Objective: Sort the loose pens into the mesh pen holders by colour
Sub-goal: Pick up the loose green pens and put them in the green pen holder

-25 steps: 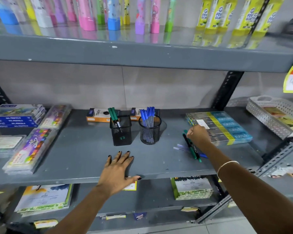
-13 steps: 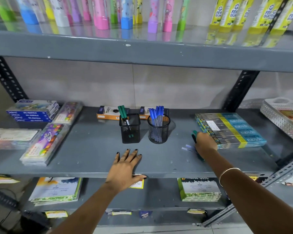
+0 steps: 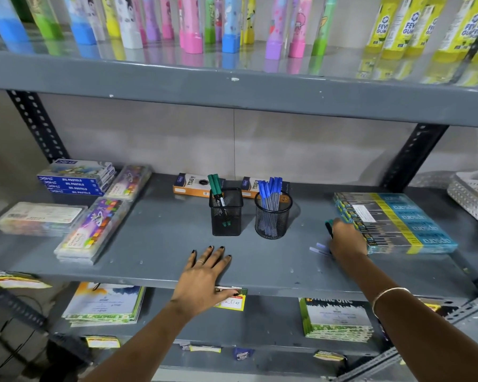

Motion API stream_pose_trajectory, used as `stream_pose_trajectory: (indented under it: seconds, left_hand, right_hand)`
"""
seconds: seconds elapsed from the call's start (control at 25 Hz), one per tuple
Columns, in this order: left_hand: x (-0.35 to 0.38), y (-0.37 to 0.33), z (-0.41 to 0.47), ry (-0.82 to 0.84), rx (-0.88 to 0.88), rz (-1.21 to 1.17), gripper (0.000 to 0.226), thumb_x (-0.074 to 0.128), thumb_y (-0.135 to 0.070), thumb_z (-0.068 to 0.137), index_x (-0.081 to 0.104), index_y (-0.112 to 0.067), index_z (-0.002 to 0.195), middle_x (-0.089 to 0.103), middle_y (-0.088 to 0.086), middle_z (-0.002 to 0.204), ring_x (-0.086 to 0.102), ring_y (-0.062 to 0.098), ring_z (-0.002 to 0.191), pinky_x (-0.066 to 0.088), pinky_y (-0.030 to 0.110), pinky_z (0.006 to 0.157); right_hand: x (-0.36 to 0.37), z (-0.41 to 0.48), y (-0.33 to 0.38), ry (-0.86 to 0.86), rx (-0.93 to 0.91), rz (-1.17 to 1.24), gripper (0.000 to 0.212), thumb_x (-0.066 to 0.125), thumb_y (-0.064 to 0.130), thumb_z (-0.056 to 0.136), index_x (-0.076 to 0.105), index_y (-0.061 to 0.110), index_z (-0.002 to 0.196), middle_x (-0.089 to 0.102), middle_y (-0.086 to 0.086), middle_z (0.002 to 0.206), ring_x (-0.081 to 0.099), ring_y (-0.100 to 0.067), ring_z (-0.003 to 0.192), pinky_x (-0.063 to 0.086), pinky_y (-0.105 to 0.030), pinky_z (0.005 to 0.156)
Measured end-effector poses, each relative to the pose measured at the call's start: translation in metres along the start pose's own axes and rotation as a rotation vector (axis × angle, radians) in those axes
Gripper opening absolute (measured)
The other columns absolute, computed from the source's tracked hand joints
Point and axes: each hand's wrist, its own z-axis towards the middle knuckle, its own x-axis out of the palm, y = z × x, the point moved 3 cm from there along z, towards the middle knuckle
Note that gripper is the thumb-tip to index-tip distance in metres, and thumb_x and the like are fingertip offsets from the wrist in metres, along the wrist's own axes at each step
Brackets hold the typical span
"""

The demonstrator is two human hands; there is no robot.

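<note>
Two black mesh holders stand mid-shelf. The square holder (image 3: 226, 213) has green pens in it; the round holder (image 3: 272, 216) to its right is full of blue pens. My right hand (image 3: 347, 239) lies over the loose pens to the right, against a stack of boxes. A green pen (image 3: 329, 226) sticks out above the fingers, and pale ends of blue pens (image 3: 319, 248) show to the hand's left. Whether the hand grips any pen is hidden. My left hand (image 3: 203, 274) rests flat on the shelf's front edge, fingers spread, holding nothing.
The grey metal shelf (image 3: 155, 244) holds pastel boxes (image 3: 76, 180) and clear crayon cases (image 3: 94, 232) at left, two orange boxes (image 3: 189, 186) behind the holders, a blue-yellow stack of boxes (image 3: 398, 221) at right, and a white perforated tray (image 3: 472, 194) far right.
My right hand has come down from above the loose pens to lie on them beside the box stack. The left hand stays on the shelf edge. The view has shifted.
</note>
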Motion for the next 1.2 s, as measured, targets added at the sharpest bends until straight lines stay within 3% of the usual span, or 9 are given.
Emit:
stream_pose_trajectory:
  seconds: [0.16, 0.2, 0.28, 0.4, 0.56, 0.72, 0.92, 1.12, 1.2]
  left_hand:
    - [0.002, 0.009, -0.004, 0.016, -0.029, 0.013, 0.083, 0.012, -0.078, 0.079, 0.059, -0.023, 0.12, 0.059, 0.001, 0.126, 0.054, 0.025, 0.115, 0.041, 0.051, 0.092]
    - [0.002, 0.009, -0.005, 0.02, -0.029, 0.013, 0.083, 0.012, -0.078, 0.079, 0.059, -0.023, 0.12, 0.059, 0.001, 0.126, 0.054, 0.025, 0.115, 0.04, 0.052, 0.092]
    - [0.002, 0.009, -0.004, 0.017, -0.025, 0.013, 0.083, 0.012, -0.079, 0.079, 0.059, -0.023, 0.12, 0.059, 0.001, 0.126, 0.054, 0.025, 0.115, 0.041, 0.052, 0.092]
    - [0.003, 0.01, -0.004, 0.002, -0.022, 0.011, 0.084, 0.011, -0.078, 0.079, 0.06, -0.024, 0.12, 0.059, 0.001, 0.125, 0.054, 0.025, 0.114, 0.041, 0.053, 0.091]
    - [0.004, 0.009, -0.005, -0.024, -0.009, -0.011, 0.084, 0.012, -0.078, 0.08, 0.06, -0.022, 0.119, 0.059, 0.002, 0.125, 0.054, 0.025, 0.114, 0.042, 0.054, 0.091]
    - [0.003, 0.009, -0.005, -0.045, -0.002, -0.025, 0.083, 0.013, -0.078, 0.079, 0.06, -0.023, 0.119, 0.058, 0.002, 0.126, 0.053, 0.025, 0.116, 0.041, 0.054, 0.092]
    - [0.003, 0.009, -0.006, -0.042, -0.002, -0.049, 0.083, 0.013, -0.078, 0.079, 0.059, -0.022, 0.119, 0.059, 0.002, 0.126, 0.053, 0.025, 0.116, 0.043, 0.054, 0.091]
    - [0.002, 0.009, -0.005, -0.052, 0.011, -0.055, 0.079, 0.022, -0.078, 0.077, 0.059, -0.022, 0.119, 0.059, 0.002, 0.125, 0.053, 0.025, 0.116, 0.044, 0.054, 0.09]
    - [0.003, 0.009, -0.005, -0.052, 0.012, -0.057, 0.08, 0.019, -0.078, 0.078, 0.059, -0.023, 0.119, 0.059, 0.002, 0.126, 0.053, 0.025, 0.116, 0.043, 0.054, 0.091]
  right_hand:
    - [-0.014, 0.01, 0.004, -0.037, 0.122, 0.395, 0.018, 0.063, 0.005, 0.079, 0.063, -0.004, 0.095, 0.066, -0.022, 0.087, 0.065, -0.034, 0.094, 0.051, -0.035, 0.08]
    - [-0.016, 0.012, 0.007, -0.02, 0.14, 0.569, 0.007, 0.063, 0.005, 0.079, 0.063, -0.002, 0.081, 0.063, -0.015, 0.068, 0.067, -0.026, 0.077, 0.051, -0.028, 0.069]
    - [-0.019, 0.012, 0.018, 0.136, 0.24, 1.026, 0.025, 0.055, 0.0, 0.085, 0.048, 0.005, 0.062, 0.05, -0.001, 0.035, 0.055, -0.011, 0.038, 0.039, -0.013, 0.04]
    - [-0.033, -0.002, 0.049, 0.478, 0.364, 1.567, 0.03, 0.036, 0.004, 0.093, 0.038, 0.011, 0.064, 0.051, -0.009, 0.052, 0.046, -0.01, 0.036, 0.03, -0.008, 0.032]
    - [-0.072, -0.02, 0.101, 0.673, 0.244, 1.858, 0.027, 0.028, 0.002, 0.095, 0.045, 0.009, 0.075, 0.041, -0.01, 0.068, 0.043, -0.01, 0.047, 0.032, -0.01, 0.033]
    - [-0.088, -0.024, 0.151, 0.87, 0.095, 1.949, 0.036, 0.026, -0.011, 0.085, 0.058, 0.004, 0.087, 0.044, -0.013, 0.075, 0.05, -0.013, 0.048, 0.042, -0.013, 0.035]
    - [-0.073, -0.018, 0.19, 0.946, 0.052, 1.937, 0.041, 0.034, -0.008, 0.098, 0.071, -0.006, 0.079, 0.055, -0.02, 0.09, 0.052, -0.015, 0.074, 0.059, -0.019, 0.05]
    - [-0.052, -0.003, 0.202, 0.62, -0.115, 1.59, 0.013, 0.053, -0.018, 0.085, 0.061, -0.012, 0.093, 0.063, -0.014, 0.093, 0.062, -0.018, 0.076, 0.058, -0.023, 0.08]
    - [-0.045, 0.008, 0.202, 0.418, -0.185, 1.341, 0.023, 0.059, -0.014, 0.084, 0.059, -0.019, 0.106, 0.06, -0.02, 0.095, 0.06, -0.017, 0.067, 0.059, -0.016, 0.066]
